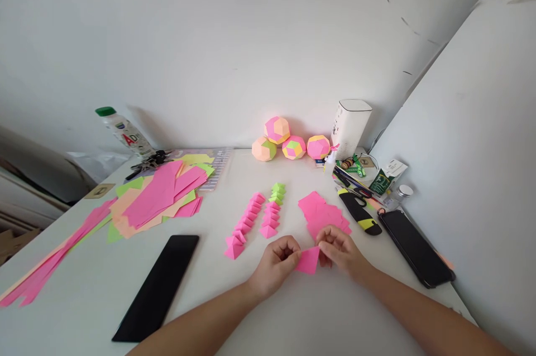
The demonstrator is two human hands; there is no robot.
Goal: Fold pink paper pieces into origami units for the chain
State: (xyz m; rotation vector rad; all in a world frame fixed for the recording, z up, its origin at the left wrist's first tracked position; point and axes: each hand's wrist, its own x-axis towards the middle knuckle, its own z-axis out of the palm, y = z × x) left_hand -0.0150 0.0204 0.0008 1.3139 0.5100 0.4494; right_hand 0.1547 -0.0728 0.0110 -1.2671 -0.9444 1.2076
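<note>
A small pink piece of paper (308,260) is held above the table between my two hands. My left hand (276,264) pinches its left side between thumb and fingers. On the other side, my right hand (338,250) grips the upper right corner, fingers closed. Just beyond the right hand lies a spread pile of pink paper squares (320,212). Two rows of folded paper pieces stand to the left: a longer pink row (247,220) and a shorter row (272,212), pink in front and green behind.
Paper balls (277,130) rest by the wall near a white container (352,127). At right are a black-and-yellow cutter (359,211) and a black phone (414,247). Loose coloured sheets (154,194), a black slab (157,289) and a green-capped bottle (125,133) occupy the left.
</note>
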